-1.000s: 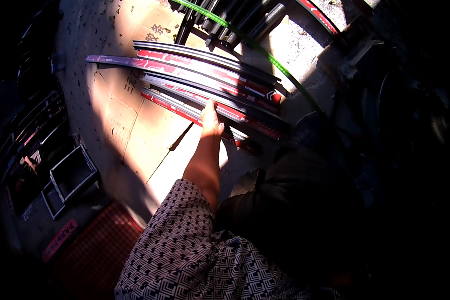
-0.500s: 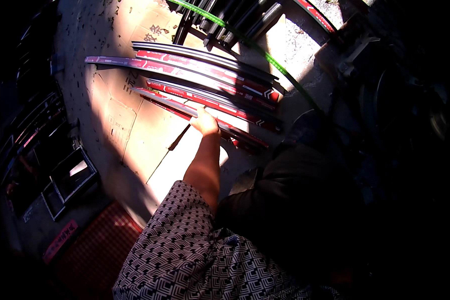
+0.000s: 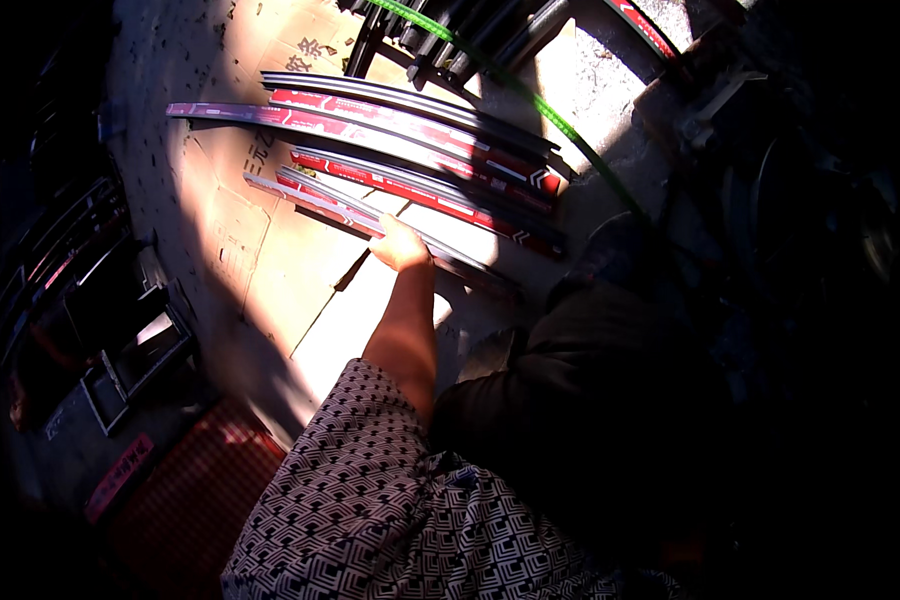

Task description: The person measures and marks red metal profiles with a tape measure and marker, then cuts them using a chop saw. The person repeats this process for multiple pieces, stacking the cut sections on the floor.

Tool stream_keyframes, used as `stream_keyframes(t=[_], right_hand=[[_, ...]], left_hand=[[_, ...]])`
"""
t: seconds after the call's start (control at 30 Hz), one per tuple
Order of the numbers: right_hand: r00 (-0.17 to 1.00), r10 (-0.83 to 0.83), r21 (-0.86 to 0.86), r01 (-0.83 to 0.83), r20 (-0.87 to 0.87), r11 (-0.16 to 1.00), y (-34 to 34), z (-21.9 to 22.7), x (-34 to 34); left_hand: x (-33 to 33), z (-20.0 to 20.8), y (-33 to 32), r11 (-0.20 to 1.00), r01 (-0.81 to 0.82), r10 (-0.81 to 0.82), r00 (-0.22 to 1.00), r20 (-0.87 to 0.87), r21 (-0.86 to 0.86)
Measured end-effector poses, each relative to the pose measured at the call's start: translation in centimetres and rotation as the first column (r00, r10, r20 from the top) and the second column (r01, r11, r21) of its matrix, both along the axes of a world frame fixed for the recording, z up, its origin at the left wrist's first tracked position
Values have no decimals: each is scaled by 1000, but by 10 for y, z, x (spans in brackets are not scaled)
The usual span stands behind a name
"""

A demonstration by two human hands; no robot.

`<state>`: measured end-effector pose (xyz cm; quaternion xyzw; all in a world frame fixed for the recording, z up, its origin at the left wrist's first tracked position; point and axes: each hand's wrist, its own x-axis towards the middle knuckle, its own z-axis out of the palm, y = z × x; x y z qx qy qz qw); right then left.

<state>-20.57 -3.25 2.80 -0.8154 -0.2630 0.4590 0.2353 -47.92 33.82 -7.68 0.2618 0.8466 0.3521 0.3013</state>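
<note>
My left hand reaches in from below, past a patterned sleeve. Its fingers are closed around the nearest of several long metal profile strips, which is grey with a red and white printed film. A second grey strip lies close along its far side. Just beyond it rests another strip with red film, and farther off are more film-covered strips and a bare grey-black one. Shadow hides the right ends of the nearest strips. My right hand is not in view.
Cardboard lies beneath the strips. A green hose-like line arcs across the upper right, before a bundle of dark bars. My dark-trousered leg is right of the arm. Frames and a red mat lie at left.
The strip in my left hand has shifted left and turned, so that more of its printed side faces up. My hand has moved slightly left.
</note>
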Motion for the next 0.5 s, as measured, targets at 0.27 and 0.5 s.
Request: stream_keyframes(t=[0.27,0.5], right_hand=[[1000,-4,-14,4,-4,1000,2,3,0],[1000,11,-10,-11,7,1000,-4,-6,-10]], left_hand=[[-22,14,-12,994,-15,-14,964,266,107],[-44,-2,-15,1000,-4,-2,963,268,22]])
